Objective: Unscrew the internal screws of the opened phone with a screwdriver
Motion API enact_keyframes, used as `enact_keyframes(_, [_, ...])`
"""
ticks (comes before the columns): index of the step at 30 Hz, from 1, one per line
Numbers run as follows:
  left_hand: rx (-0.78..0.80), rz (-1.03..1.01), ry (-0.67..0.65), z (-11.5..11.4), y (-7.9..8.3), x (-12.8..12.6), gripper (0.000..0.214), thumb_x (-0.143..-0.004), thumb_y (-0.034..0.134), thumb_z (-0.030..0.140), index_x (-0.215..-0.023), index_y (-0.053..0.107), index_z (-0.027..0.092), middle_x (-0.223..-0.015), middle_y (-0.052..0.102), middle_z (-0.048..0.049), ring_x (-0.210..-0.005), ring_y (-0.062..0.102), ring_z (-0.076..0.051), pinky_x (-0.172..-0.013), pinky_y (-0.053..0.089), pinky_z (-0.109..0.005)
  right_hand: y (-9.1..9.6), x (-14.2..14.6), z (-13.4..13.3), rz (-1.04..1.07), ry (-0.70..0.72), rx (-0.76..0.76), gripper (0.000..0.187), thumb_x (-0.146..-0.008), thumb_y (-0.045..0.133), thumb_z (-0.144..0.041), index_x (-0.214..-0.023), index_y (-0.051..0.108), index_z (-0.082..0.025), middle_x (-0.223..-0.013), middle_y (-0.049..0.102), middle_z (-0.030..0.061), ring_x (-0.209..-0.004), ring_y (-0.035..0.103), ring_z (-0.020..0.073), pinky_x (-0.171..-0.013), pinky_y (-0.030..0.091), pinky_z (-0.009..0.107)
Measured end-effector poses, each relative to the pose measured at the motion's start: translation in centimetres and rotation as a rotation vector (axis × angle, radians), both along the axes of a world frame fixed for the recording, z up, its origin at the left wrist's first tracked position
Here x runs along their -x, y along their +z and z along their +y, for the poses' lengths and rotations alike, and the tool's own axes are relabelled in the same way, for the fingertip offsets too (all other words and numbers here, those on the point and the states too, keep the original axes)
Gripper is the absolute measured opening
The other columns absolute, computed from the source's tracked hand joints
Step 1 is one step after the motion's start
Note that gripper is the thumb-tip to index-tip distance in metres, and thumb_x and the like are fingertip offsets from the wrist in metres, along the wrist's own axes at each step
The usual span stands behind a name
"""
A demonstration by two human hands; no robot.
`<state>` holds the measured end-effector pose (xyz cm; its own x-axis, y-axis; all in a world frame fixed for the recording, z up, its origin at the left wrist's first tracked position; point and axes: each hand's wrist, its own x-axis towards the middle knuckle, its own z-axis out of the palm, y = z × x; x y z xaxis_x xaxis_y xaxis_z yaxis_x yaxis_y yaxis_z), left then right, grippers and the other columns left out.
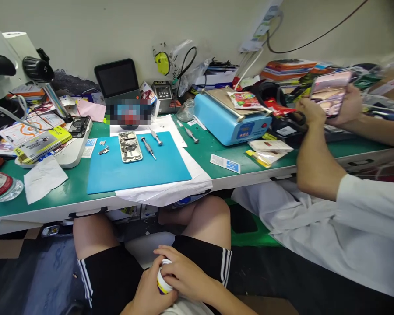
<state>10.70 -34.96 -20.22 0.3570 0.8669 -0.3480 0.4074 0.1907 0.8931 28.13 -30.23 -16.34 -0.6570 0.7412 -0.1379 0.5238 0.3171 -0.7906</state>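
Left hand curled around its side and right hand laid over its upper end, I grasp a small white container between them above my black shorts, neither hand nearer, its long axis too covered to tell.

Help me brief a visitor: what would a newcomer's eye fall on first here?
Probably the bright blue mat on the green bench, with an opened phone near its far edge. Right of it sits a light-blue device with a colourful packet on top. Below, at the person's lap, the left hand and right hand hold a small white-topped container.
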Motion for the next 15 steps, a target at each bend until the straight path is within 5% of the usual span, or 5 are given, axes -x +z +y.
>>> enact_keyframes(5, [0.037, 0.014, 0.04, -0.3, 0.7, 0.1, 0.071, -0.068, 0.072, 0.021, -0.136, 0.052, 0.025, -0.11, 0.073, -0.0027, -0.095, 0.068, -0.023, -0.086, 0.054, -0.031, 2.8, -1.2, 0.7, 0.098, -0.09, 0.113, 0.015, -0.094, 0.064, -0.029, -0.09, 0.078, -0.027, -0.136, 0.063, 0.006, -0.125, 0.063, 0.0254, -0.106, 0.054, 0.042])
enact_keyframes(10, [0.076, 0.026, 0.02, -0.3, 1.1, 0.2, 0.067, -0.067, 0.074, 0.026, -0.131, 0.057, 0.025, -0.104, 0.072, -0.0014, -0.091, 0.065, -0.022, -0.087, 0.052, -0.032, 4.5, -2.3, 1.5, 0.226, -0.222, 0.177, 0.024, -0.098, 0.059, -0.038, -0.095, 0.078, -0.024, -0.089, 0.068, 0.0043, -0.081, 0.066, 0.0155, -0.072, 0.055, 0.027])
enact_keyframes(15, [0.131, 0.049, 0.01, -0.1, 1.2, 0.3, 0.068, -0.066, 0.076, 0.027, -0.132, 0.056, 0.026, -0.1, 0.071, -0.0004, -0.094, 0.063, -0.023, -0.086, 0.051, -0.033, 6.0, -2.3, 2.3, 0.442, -0.313, 0.203, 0.019, -0.099, 0.059, -0.034, -0.098, 0.071, -0.019, -0.085, 0.071, 0.0038, -0.078, 0.067, 0.0124, -0.073, 0.055, 0.024])
